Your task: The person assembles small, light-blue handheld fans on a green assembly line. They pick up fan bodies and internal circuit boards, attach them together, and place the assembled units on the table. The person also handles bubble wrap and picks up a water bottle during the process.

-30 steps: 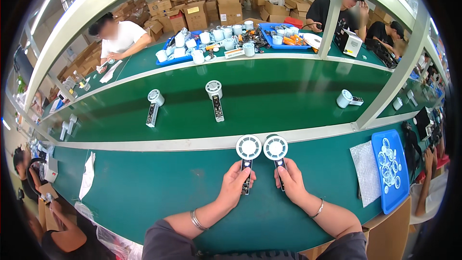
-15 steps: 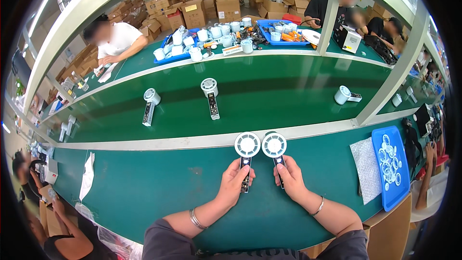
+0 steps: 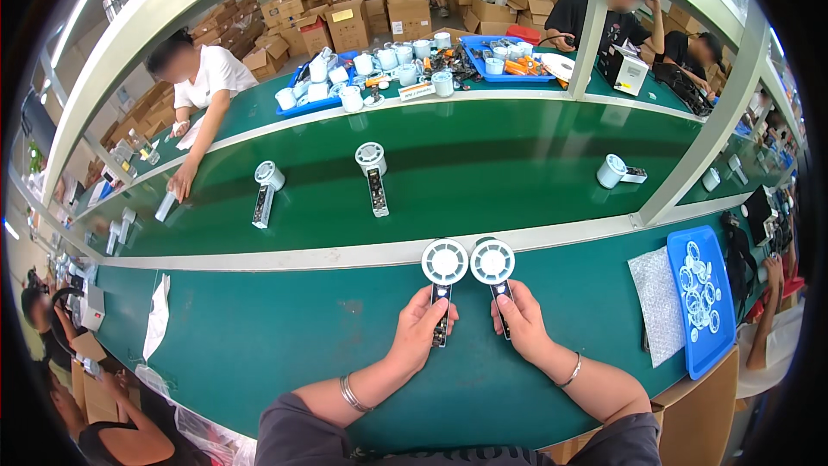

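Note:
Each of my hands holds a small handheld fan upright over the green worktop, and the two round heads almost touch. My left hand (image 3: 420,328) is closed round the handle of the left fan (image 3: 445,261), thumb on its front. My right hand (image 3: 524,321) grips the right fan (image 3: 492,261) the same way. Both heads are pale with a slotted ring, and dark circuit boards show in the open handles; a small light glows on each. Beyond them, on the green belt, lie more fans: one nearest (image 3: 372,177), another to its left (image 3: 266,194), one at right (image 3: 613,171).
A metal rail (image 3: 362,252) separates my worktop from the belt. At right, a blue tray (image 3: 709,336) of white rings lies beside bubble wrap (image 3: 653,298). White paper (image 3: 157,318) lies at left. Slanting frame posts (image 3: 716,125) stand at right. Co-workers sit across and at both sides.
My hands and both fans stay nearly still. The co-worker at far left has stretched an arm to a pale fan on the belt. Fans there shifted slightly left. Another person raised a hand headward.

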### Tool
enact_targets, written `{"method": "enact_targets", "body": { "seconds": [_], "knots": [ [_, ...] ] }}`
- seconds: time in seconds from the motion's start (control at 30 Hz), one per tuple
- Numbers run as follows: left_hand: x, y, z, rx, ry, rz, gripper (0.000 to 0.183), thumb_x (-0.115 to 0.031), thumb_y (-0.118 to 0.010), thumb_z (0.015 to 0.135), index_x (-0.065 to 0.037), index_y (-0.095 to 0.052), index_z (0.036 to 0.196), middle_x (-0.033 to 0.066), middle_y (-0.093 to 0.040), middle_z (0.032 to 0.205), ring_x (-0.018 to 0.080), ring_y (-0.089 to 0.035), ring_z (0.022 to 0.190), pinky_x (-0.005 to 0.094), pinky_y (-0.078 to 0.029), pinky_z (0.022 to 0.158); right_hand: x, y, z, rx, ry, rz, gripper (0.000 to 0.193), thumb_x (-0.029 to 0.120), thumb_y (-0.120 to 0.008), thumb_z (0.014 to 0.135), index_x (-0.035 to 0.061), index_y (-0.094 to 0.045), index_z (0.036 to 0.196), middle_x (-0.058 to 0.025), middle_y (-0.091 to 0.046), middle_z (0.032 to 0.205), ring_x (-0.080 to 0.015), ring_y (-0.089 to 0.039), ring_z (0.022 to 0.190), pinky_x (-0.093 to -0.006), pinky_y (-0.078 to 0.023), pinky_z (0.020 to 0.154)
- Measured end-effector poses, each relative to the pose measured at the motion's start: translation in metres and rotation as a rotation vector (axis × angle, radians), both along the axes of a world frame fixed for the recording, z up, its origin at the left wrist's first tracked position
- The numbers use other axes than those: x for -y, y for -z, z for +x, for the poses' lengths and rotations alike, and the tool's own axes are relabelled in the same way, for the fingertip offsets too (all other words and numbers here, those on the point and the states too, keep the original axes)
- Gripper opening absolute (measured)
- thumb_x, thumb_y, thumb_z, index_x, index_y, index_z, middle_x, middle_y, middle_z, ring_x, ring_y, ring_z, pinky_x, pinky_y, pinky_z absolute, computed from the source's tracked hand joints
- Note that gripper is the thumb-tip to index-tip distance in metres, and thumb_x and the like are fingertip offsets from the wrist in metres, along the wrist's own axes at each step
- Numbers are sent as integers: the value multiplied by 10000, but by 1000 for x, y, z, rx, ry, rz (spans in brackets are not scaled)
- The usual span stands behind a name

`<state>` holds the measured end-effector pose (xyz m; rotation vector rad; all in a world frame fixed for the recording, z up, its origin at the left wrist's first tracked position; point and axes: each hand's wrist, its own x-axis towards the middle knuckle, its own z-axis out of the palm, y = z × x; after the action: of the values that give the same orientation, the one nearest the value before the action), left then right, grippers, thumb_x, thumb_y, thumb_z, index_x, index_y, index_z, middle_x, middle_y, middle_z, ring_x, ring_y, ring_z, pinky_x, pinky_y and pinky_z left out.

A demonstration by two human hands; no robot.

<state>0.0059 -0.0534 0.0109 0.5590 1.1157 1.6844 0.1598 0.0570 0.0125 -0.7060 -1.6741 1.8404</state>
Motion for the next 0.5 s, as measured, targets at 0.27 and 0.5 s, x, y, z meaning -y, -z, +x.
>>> {"method": "enact_targets", "body": {
  "seconds": [0.27, 0.5],
  "knots": [
    [0, -1, 1, 2, 1, 5, 223, -174, -487, 911, -35, -485, 1085, 53, -574, 776, 92, -513, 636, 216, -433, 576, -1, 2, 1, 18, -1, 2, 311, 240, -456, 934, 2, -424, 1132, -46, -518, 765, -92, -485, 571, -229, -418, 510],
    [0, -2, 0, 9, 8, 10, 213, -165, -477, 916, -34, -486, 1083, 55, -575, 778, 94, -512, 640, 217, -434, 584, 0, -1, 0, 26, 2, -2, 317, 234, -459, 932, -3, -422, 1140, -46, -519, 763, -92, -488, 572, -229, -418, 509]
  ]
}}
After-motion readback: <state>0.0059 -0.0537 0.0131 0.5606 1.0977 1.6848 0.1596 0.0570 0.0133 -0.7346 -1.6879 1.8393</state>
